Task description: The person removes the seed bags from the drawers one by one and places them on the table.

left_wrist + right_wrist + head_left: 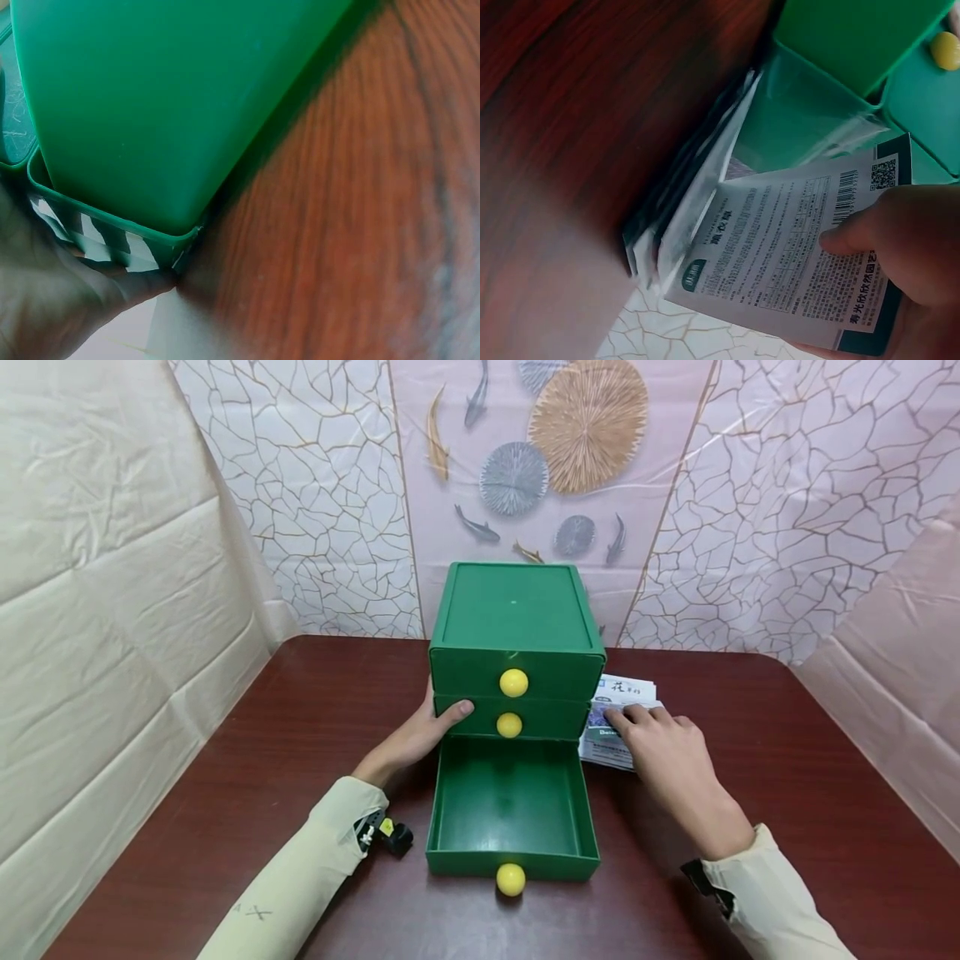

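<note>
A green drawer cabinet (517, 610) with yellow ball knobs stands mid-table, its bottom drawer (465, 865) pulled out with a bare floor. My left hand (405, 739) holds the cabinet's left front corner, thumb on the front of the middle drawer, fingers along the side. To the right of the cabinet, my right hand (671, 756) pinches a printed seed packet (772, 259), thumb on its text side, other fingers mostly hidden behind. In the right wrist view that packet tilts away from a stack of packets (694, 184) beside the cabinet wall.
A dark red-brown wooden table (750, 735) lies under everything. Pale cloth (112, 568) hangs at the left, and a patterned curtain (322, 502) closes off the back. The pulled-out drawer juts toward me between both forearms.
</note>
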Demonstrator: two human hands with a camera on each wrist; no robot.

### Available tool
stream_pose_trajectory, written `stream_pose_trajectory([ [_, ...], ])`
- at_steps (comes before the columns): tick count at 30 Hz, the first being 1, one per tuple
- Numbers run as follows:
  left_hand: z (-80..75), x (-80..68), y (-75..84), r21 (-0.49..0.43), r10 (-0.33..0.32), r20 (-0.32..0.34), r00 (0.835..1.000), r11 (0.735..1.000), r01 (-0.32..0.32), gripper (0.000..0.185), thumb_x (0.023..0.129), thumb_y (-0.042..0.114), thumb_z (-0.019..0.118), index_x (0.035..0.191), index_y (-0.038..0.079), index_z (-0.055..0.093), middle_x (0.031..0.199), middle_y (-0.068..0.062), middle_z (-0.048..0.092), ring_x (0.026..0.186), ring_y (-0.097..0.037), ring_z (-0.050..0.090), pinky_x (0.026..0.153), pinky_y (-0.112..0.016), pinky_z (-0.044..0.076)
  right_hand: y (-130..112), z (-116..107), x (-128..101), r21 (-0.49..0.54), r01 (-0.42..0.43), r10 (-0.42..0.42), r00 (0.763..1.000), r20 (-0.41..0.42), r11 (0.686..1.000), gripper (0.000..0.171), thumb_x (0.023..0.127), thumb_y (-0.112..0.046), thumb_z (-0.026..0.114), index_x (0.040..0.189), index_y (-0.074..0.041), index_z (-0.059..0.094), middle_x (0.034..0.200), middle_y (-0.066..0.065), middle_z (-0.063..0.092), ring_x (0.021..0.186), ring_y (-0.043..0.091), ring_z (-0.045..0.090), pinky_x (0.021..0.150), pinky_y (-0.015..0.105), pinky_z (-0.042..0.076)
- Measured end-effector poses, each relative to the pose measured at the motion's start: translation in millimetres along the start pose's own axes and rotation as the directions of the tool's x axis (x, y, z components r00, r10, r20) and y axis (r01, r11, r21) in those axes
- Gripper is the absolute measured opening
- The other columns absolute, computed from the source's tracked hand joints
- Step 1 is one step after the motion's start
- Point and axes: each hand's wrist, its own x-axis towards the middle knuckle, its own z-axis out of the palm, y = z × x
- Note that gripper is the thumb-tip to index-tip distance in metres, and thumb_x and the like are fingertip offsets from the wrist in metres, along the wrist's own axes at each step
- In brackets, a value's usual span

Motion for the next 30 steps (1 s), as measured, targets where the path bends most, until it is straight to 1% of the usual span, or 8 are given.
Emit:
stream_pose_trajectory([
  [5, -0.4, -0.3, 0.1, 0.008, 0.012, 0.006, 1.0, 1.0, -0.012, 0.093, 0.11, 0.047, 0.055, 0.165, 0.04, -0.019, 0.173, -0.001, 0.005, 0.155, -0.025, 0.017, 0.125, -0.06, 0.019, -0.5, 7.3, 8.0, 0.0, -0.025, 0.025, 0.998, 0.064, 1.0, 0.043, 0.093, 0.006, 0.071, 0.133, -0.009, 0.071, 0.12, 0.022, 0.07, 0.102, 0.044, 0.068, 0.07, 0.056, 0.056],
  [11, -0.4, -2.5, -0.4, 0.013, -0.002, 0.013, 1.0, 1.0, 0.002, 0.096, 0.107, 0.055, 0.056, 0.164, 0.041, -0.02, 0.174, 0.002, 0.002, 0.156, -0.023, 0.015, 0.125, -0.059, 0.019, -1.9, 11.4, 13.6, 0.021, -0.058, 0.054, 0.986, 0.157, 0.998, 0.038, 0.097, 0.005, 0.066, 0.132, -0.009, 0.071, 0.12, 0.023, 0.069, 0.101, 0.045, 0.067, 0.07, 0.057, 0.055],
  [14, -0.1, -2.0, -0.2, 0.009, 0.002, 0.015, 1.0, 1.0, -0.003, 0.095, 0.108, 0.054, 0.055, 0.165, 0.041, -0.02, 0.174, 0.001, 0.002, 0.156, -0.024, 0.015, 0.125, -0.06, 0.02, -0.7, 14.6, 13.9, 0.053, -0.075, 0.061, 0.974, 0.219, 0.996, 0.036, 0.098, 0.0, 0.065, 0.133, -0.009, 0.071, 0.122, 0.022, 0.069, 0.102, 0.045, 0.067, 0.071, 0.059, 0.055],
  [16, 0.0, -1.8, 0.2, 0.007, -0.003, 0.013, 1.0, 1.0, 0.003, 0.095, 0.108, 0.053, 0.056, 0.165, 0.042, -0.019, 0.174, 0.002, 0.003, 0.156, -0.024, 0.016, 0.125, -0.06, 0.02, 0.9, 16.8, 13.5, 0.083, -0.09, 0.063, 0.958, 0.28, 0.993, 0.037, 0.1, -0.008, 0.067, 0.137, -0.009, 0.069, 0.126, 0.022, 0.068, 0.107, 0.047, 0.067, 0.076, 0.061, 0.054],
  [19, -0.1, -1.0, 0.7, 0.009, -0.008, 0.014, 1.0, 1.0, 0.008, 0.095, 0.108, 0.052, 0.056, 0.165, 0.041, -0.019, 0.174, 0.0, 0.005, 0.155, -0.025, 0.017, 0.125, -0.061, 0.019, 3.8, 19.8, 12.8, 0.135, -0.12, 0.064, 0.929, 0.364, 0.984, 0.046, 0.101, -0.022, 0.071, 0.144, -0.008, 0.064, 0.137, 0.024, 0.064, 0.12, 0.049, 0.062, 0.085, 0.065, 0.053],
  [21, -0.1, -1.0, 1.3, 0.013, -0.014, 0.013, 1.0, 1.0, 0.014, 0.095, 0.108, 0.051, 0.056, 0.165, 0.041, -0.019, 0.174, 0.0, 0.005, 0.155, -0.024, 0.017, 0.125, -0.06, 0.019, 6.0, 21.1, 12.4, 0.157, -0.137, 0.064, 0.915, 0.398, 0.978, 0.054, 0.1, -0.029, 0.073, 0.148, -0.006, 0.06, 0.143, 0.026, 0.06, 0.126, 0.051, 0.058, 0.09, 0.066, 0.051],
  [26, -0.7, -0.1, -0.3, 0.009, -0.005, 0.017, 1.0, 1.0, 0.005, 0.094, 0.108, 0.05, 0.056, 0.165, 0.04, -0.019, 0.174, 0.001, 0.003, 0.155, -0.024, 0.016, 0.125, -0.059, 0.019, 9.6, 24.1, 11.9, 0.197, -0.163, 0.067, 0.905, 0.42, 0.967, 0.068, 0.098, -0.037, 0.077, 0.153, -0.003, 0.055, 0.151, 0.028, 0.053, 0.135, 0.053, 0.051, 0.096, 0.069, 0.047],
  [30, 0.5, 0.7, -3.5, -0.018, 0.005, 0.017, 1.0, 1.0, -0.005, 0.093, 0.109, 0.048, 0.056, 0.166, 0.037, -0.016, 0.172, -0.001, 0.008, 0.153, -0.025, 0.019, 0.125, -0.058, 0.019, 11.7, 28.0, 9.3, 0.222, -0.168, 0.059, 0.901, 0.429, 0.96, 0.075, 0.094, -0.038, 0.081, 0.152, 0.0, 0.054, 0.151, 0.029, 0.052, 0.137, 0.054, 0.048, 0.096, 0.07, 0.047],
])
